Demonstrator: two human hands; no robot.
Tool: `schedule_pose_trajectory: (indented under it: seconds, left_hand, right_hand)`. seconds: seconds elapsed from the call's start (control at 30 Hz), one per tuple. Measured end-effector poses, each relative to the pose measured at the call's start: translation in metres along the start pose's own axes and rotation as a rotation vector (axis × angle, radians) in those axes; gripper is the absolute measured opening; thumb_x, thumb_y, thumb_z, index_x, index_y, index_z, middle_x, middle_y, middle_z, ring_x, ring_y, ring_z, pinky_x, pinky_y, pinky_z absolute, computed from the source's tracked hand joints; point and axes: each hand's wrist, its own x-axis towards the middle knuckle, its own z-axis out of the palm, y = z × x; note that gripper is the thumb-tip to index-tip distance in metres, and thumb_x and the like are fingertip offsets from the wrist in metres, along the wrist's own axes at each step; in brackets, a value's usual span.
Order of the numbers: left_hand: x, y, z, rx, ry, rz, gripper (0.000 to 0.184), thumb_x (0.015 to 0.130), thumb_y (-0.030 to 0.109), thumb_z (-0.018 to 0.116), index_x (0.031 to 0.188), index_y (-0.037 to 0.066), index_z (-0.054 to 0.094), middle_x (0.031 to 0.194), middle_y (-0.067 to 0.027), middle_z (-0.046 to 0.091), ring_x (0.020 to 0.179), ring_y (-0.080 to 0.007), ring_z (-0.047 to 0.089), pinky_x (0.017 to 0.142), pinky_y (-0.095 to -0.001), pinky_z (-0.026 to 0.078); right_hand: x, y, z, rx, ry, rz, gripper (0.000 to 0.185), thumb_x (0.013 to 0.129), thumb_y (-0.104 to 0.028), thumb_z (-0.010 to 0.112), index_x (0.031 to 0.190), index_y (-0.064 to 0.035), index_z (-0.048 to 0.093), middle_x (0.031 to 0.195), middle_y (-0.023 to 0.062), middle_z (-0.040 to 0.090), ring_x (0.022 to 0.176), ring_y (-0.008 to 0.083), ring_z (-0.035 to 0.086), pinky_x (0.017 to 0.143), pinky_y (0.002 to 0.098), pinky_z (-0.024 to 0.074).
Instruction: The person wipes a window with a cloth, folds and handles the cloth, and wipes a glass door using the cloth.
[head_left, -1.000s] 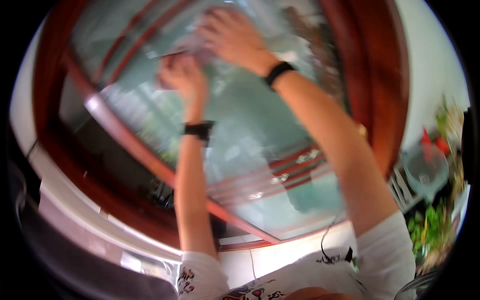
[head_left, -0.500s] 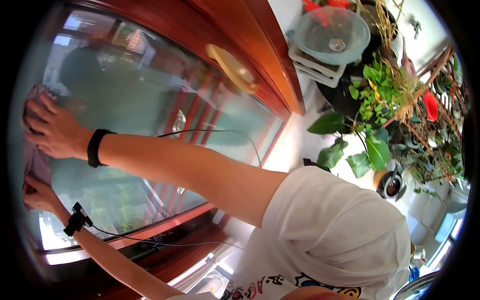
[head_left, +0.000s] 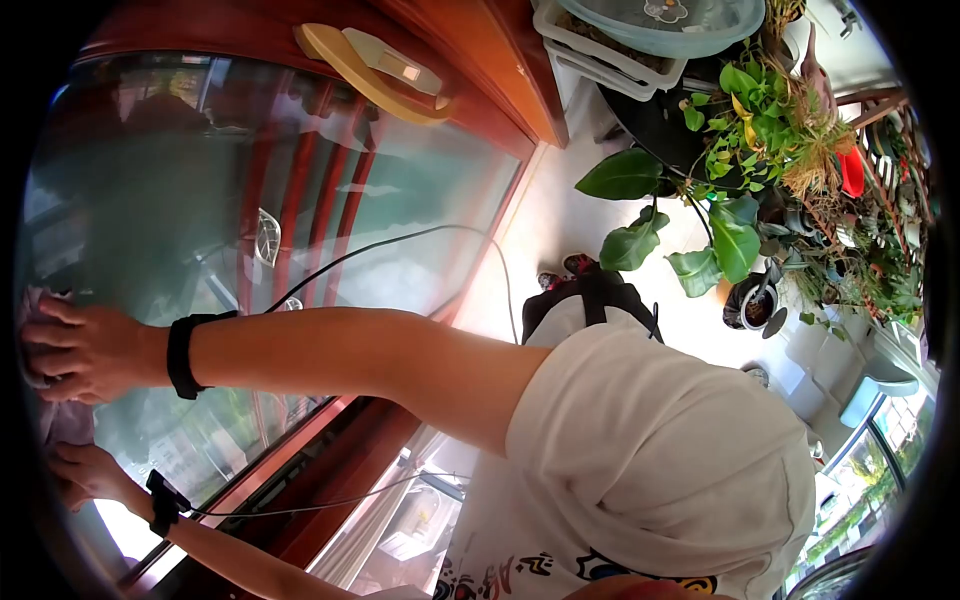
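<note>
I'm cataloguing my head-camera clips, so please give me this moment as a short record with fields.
Right hand: spread over a mauve cloth
Left hand: at the cloth's lower part in the picture; exact grip unclear
Wrists: black band on the right, black strapped device on the left
Surface: reflective glass in a red-brown wooden frame
Fitting: yellowish handle on the frame
Right of picture: leafy plants

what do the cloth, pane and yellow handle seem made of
Cloth: probably fabric, matte, since it looks softly crumpled. Pane: likely glass, smooth and glossy, as it carries reflections. Handle: maybe plastic or painted wood, smooth; the even yellow surface leaves it open.
</note>
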Motion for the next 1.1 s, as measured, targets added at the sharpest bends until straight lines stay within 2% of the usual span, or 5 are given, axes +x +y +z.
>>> schedule_pose_trajectory:
  seconds: [0.13, 0.33, 0.67, 1.0, 1.1]
  left_hand:
    - [-0.015, 0.015, -0.005, 0.096, -0.229, 0.102, 0.033, 0.101, 0.027, 0.044, 0.115, -0.001, 0.054, 0.125, -0.0191, 0.051, 0.115, -0.0333, 0.051, 0.088, -0.0484, 0.045]
    - [0.073, 0.085, -0.086, -0.155, -0.299, 0.012, 0.053, 0.106, 0.016, 0.028, 0.142, -0.023, 0.02, 0.149, -0.0426, 0.016, 0.137, -0.0532, 0.028, 0.111, -0.0543, 0.03]
    - [-0.033, 0.029, -0.014, 0.11, -0.393, -0.069, 0.034, 0.101, 0.019, 0.05, 0.125, -0.004, 0.057, 0.121, -0.0223, 0.062, 0.107, -0.0351, 0.062, 0.088, -0.0379, 0.051]
    - [0.059, 0.086, -0.084, -0.533, -0.071, -0.337, 0.053, 0.103, 0.027, 0.048, 0.145, -0.004, 0.039, 0.148, -0.0246, 0.041, 0.135, -0.0391, 0.041, 0.111, -0.0463, 0.033]
    - [0.066, 0.086, -0.085, -0.432, -0.268, -0.362, 0.061, 0.099, 0.028, 0.052, 0.148, -0.002, 0.033, 0.152, -0.0204, 0.037, 0.14, -0.0357, 0.036, 0.114, -0.0459, 0.028]
  right_hand:
    - [-0.004, 0.0, 0.0, 0.011, -0.052, -0.01, 0.031, 0.069, -0.035, 0.072, 0.098, -0.0271, 0.073, 0.107, 0.0, 0.066, 0.121, 0.0325, 0.052, 0.106, 0.0621, 0.0342]
    - [-0.002, 0.001, -0.004, 0.003, -0.053, -0.01, 0.028, 0.07, -0.035, 0.071, 0.097, -0.0258, 0.074, 0.107, 0.0007, 0.066, 0.123, 0.0334, 0.05, 0.109, 0.0617, 0.0314]
    - [0.008, 0.001, -0.039, -0.01, -0.208, -0.025, 0.036, 0.075, -0.033, 0.07, 0.107, -0.0161, 0.068, 0.123, 0.0127, 0.058, 0.133, 0.0384, 0.042, 0.116, 0.0629, 0.0238]
    - [0.04, 0.01, -0.082, 0.051, -0.418, -0.175, 0.048, 0.077, -0.03, 0.068, 0.12, -0.0104, 0.061, 0.134, 0.0181, 0.053, 0.139, 0.0418, 0.034, 0.116, 0.0632, 0.0189]
    - [0.073, 0.027, -0.088, 0.099, -0.533, -0.287, 0.055, 0.079, -0.037, 0.068, 0.127, -0.0112, 0.06, 0.141, 0.0175, 0.048, 0.14, 0.0409, 0.032, 0.113, 0.0647, 0.0212]
